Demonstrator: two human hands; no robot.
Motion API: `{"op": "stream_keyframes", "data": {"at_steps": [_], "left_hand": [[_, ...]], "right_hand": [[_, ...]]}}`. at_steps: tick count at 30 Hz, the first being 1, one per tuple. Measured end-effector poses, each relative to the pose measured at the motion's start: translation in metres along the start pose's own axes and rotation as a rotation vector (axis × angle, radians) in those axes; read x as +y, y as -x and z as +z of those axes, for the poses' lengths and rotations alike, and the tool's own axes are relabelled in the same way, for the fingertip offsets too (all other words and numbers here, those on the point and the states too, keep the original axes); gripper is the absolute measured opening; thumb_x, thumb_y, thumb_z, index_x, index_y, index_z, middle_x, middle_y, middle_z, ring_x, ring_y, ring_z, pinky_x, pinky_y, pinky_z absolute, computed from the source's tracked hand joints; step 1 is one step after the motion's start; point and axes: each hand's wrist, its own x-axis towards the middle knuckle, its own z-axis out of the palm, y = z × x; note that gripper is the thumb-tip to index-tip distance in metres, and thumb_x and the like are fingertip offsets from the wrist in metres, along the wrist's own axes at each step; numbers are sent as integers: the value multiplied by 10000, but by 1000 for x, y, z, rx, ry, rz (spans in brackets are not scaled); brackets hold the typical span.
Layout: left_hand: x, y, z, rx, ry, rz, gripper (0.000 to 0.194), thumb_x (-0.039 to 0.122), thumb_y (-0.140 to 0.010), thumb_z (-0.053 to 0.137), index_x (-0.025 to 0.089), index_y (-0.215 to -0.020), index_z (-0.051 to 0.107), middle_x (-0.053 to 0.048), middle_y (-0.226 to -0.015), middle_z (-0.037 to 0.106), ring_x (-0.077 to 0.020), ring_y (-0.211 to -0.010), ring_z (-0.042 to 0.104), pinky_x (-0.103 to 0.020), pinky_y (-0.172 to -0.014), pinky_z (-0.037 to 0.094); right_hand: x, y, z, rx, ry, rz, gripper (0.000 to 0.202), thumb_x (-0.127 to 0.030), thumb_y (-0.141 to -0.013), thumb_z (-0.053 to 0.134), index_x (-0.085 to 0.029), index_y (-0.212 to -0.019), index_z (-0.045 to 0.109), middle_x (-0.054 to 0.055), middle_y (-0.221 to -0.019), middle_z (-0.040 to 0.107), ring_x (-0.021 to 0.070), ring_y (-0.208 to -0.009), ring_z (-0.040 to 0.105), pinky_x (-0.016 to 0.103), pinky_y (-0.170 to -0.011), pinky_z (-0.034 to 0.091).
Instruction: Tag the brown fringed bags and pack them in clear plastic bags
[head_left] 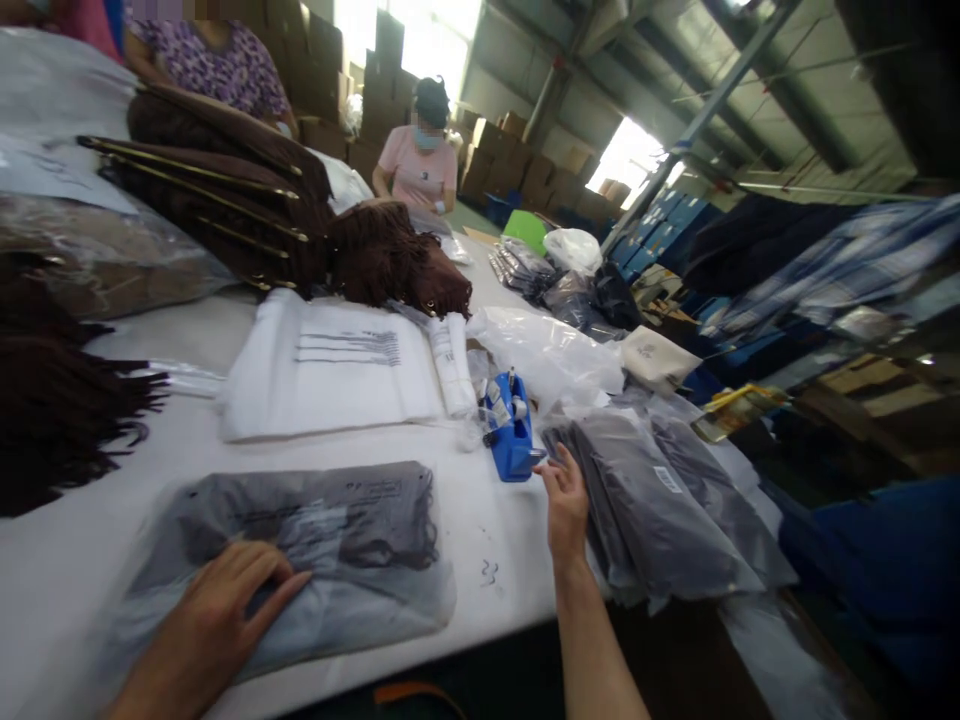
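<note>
My left hand [225, 610] lies flat, fingers spread, on a clear plastic bag [375, 600] with a dark folded item inside, at the front left of the white table [495, 600]. Right of it, my right hand [564, 495] reaches to the front end of a blue tape dispenser [511, 440]. Its fingertips are pinched at the dispenser's edge; what is between them is too small to make out. Bagged dark items [652, 500] lie stacked just right of my right hand.
White printed bags [345, 365] lie behind the plastic bag. Brown fringed bags [225, 200] are piled at the back left, more brown fringe [60, 400] at the left edge. Crumpled clear plastic [555, 350] lies behind the dispenser. Two people stand across the table.
</note>
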Motion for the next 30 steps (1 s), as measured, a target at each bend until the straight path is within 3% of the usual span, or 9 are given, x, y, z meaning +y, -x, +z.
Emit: {"op": "stream_keyframes", "data": {"at_steps": [4,7,9,13,15,18,22,27,30], "left_hand": [[16,-7,-13,-81,27,-68,274,445,-852,537,201,-732,564,-14,-744,591,-195,-768,561,-356,-825,423],[18,-8,-16,-102,67,-131,281,440,-865,519,195,-733,562,-8,-737,596,-181,-757,553,-363,-866,402],[18,-8,-16,-123,97,-161,290,451,-870,512,196,-739,558,-2,-739,601,-173,-757,550,-382,-918,370],[18,-7,-16,-137,94,-185,303,462,-873,505,192,-741,546,-6,-737,595,-180,-751,536,-371,-856,381],[20,-6,-16,-126,33,-165,294,446,-881,497,190,-744,545,-11,-739,587,-187,-755,527,-356,-797,383],[24,-4,-17,-121,-113,-105,258,384,-899,484,182,-752,547,-30,-758,577,-203,-771,511,-355,-747,367],[29,-2,-15,-143,-238,-46,236,339,-910,469,175,-759,548,-51,-776,562,-218,-785,498,-363,-729,361],[25,1,-17,-156,-213,-52,213,332,-909,474,178,-786,555,-51,-798,560,-227,-819,500,-370,-762,367],[7,11,-35,-152,-191,-62,194,366,-882,520,186,-934,573,-62,-921,589,-249,-909,509,-382,-796,366]], "right_hand": [[20,14,-12,39,44,86,670,-376,-802,555,-82,-1368,352,78,-816,692,230,-971,592,454,-951,379],[-4,19,-16,14,55,86,708,-368,-817,554,-118,-1415,271,47,-807,678,209,-898,606,452,-962,367],[-43,34,-8,-210,11,-14,682,-355,-850,536,-180,-1435,233,11,-787,657,184,-861,606,414,-960,381],[-126,85,46,-1068,82,-397,634,-268,-891,505,-242,-1448,204,5,-810,642,183,-878,582,376,-952,391],[-144,106,81,-1224,329,-625,650,-225,-862,544,-248,-1439,247,41,-881,647,217,-921,560,390,-923,393],[-138,117,121,-1176,683,-799,710,-236,-820,613,-199,-1438,264,94,-871,651,268,-910,552,409,-858,401],[-114,100,132,-1034,810,-743,832,-373,-754,702,-217,-1440,258,73,-776,646,268,-841,564,392,-809,415],[-106,68,108,-795,522,-500,565,-274,-824,621,-245,-1351,420,29,-759,619,222,-820,550,371,-804,441],[-122,74,103,-845,271,-444,190,-266,-881,533,-243,-1033,645,41,-924,614,194,-940,542,355,-879,423]]}}
